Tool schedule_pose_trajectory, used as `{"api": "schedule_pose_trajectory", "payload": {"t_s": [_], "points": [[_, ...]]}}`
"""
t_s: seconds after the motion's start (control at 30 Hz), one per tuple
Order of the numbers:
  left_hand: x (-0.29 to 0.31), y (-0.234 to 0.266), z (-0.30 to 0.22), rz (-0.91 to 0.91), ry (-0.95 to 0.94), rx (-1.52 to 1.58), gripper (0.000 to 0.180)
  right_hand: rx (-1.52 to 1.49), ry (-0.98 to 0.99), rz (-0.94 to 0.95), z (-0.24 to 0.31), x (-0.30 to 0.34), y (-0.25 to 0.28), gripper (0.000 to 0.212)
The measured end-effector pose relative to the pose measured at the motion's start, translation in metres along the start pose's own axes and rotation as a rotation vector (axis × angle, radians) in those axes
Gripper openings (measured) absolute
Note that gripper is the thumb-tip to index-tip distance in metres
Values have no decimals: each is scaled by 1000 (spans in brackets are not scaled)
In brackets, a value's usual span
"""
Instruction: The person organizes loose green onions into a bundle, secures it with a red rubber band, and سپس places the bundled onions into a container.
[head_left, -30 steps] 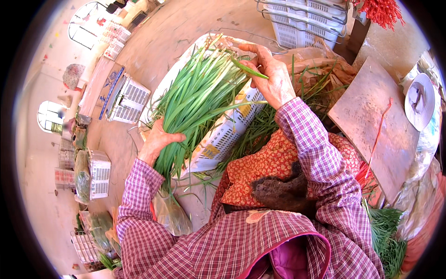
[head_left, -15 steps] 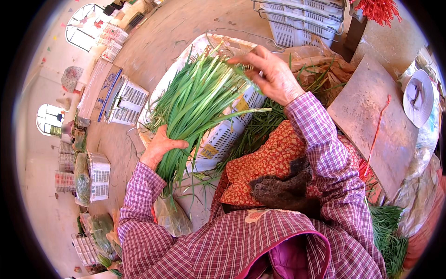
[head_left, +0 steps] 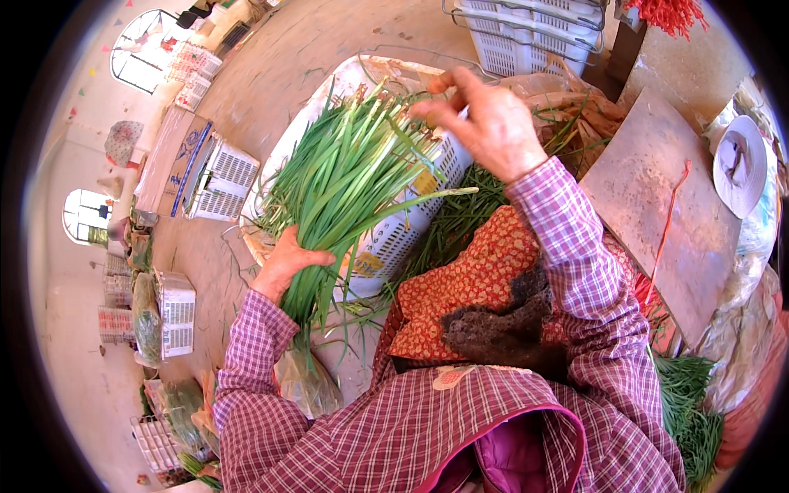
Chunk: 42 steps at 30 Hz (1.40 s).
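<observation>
My left hand (head_left: 288,264) is closed around the lower stems of a big bunch of long green chives (head_left: 345,177), which fans out up and to the right over a white slotted plastic basket (head_left: 403,234). My right hand (head_left: 485,123) is at the leaf tips of the bunch, fingers bent and pinching at a few tips. More loose green chives (head_left: 464,218) lie between the basket and my red patterned apron (head_left: 468,283).
A brown board (head_left: 657,197) with a red string lies at right, a white plate (head_left: 740,164) beyond it. White crates (head_left: 534,33) stand at the top, other baskets (head_left: 218,177) at left on the dusty floor. More greens (head_left: 690,411) lie at lower right.
My right hand has lifted off the basket's far side and risen toward the leaf tips. The bunch has swung slightly more upright in my left hand.
</observation>
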<state>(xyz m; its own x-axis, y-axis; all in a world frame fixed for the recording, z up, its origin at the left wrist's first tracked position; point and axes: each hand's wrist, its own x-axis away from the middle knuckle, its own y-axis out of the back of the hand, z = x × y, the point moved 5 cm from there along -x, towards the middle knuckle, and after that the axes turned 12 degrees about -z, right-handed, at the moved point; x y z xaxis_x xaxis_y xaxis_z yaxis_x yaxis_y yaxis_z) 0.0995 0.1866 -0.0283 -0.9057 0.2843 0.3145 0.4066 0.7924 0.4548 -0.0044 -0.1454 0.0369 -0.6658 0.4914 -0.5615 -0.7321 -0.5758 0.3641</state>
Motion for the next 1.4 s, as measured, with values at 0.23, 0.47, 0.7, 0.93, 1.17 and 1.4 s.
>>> {"api": "schedule_pose_trajectory", "payload": {"t_s": [0.23, 0.47, 0.7, 0.93, 1.17, 1.4], "points": [[-1, -5, -2, 50, -7, -4, 70, 207, 216, -46, -10, 19, -23, 20], [1, 2, 16, 23, 37, 15, 77, 583, 108, -190, -63, -2, 24, 19], [2, 0, 19, 27, 58, 41, 81, 780, -127, -150, -131, 2, 73, 22], [6, -3, 25, 6, 124, 94, 84, 425, 352, -135, 3, 33, -14, 29], [13, -9, 18, 41, 149, 199, 80, 378, 279, -142, -25, 25, -28, 8], [11, -6, 28, 124, 153, 269, 79, 739, 89, -206, -108, 14, 40, 26]]}}
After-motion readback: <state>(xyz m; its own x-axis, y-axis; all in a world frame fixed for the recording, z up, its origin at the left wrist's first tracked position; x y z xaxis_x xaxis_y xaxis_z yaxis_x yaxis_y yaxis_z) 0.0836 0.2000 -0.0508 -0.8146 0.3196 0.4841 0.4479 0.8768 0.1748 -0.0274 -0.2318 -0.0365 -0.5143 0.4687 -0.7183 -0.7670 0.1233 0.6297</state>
